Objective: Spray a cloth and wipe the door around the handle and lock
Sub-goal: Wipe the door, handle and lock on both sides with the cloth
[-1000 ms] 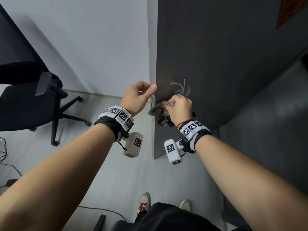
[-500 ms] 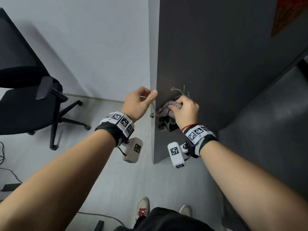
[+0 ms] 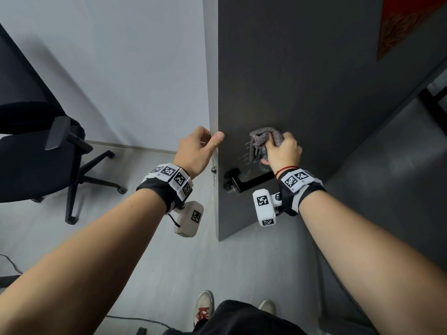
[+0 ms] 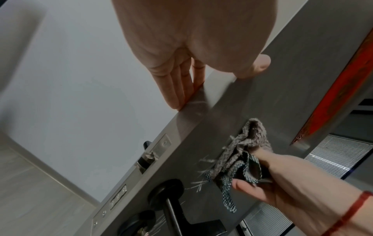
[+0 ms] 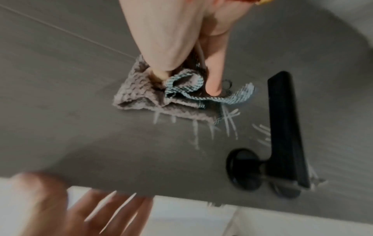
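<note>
The dark grey door (image 3: 302, 81) stands ajar in front of me. My left hand (image 3: 200, 148) holds its free edge, thumb on the face and fingers (image 4: 177, 95) behind. My right hand (image 3: 283, 151) grips a bunched grey cloth (image 3: 263, 136) with a teal checked side (image 5: 181, 89) and presses it on the door just above the black lever handle (image 3: 251, 181). White streaks (image 5: 228, 123) mark the door between cloth and handle. The lock (image 3: 229, 187) sits under the handle's round base. The metal latch plate (image 4: 153, 153) shows on the door edge.
A black office chair (image 3: 36, 153) stands on the floor at the left. Cables (image 3: 9, 262) lie near the left edge. A red sheet (image 3: 411, 22) hangs on the door at the upper right. My shoes (image 3: 204, 308) are close to the door's foot.
My right hand has carried the cloth upward from over the handle to the door face above it, so the handle now shows. The left hand keeps its hold on the door edge.
</note>
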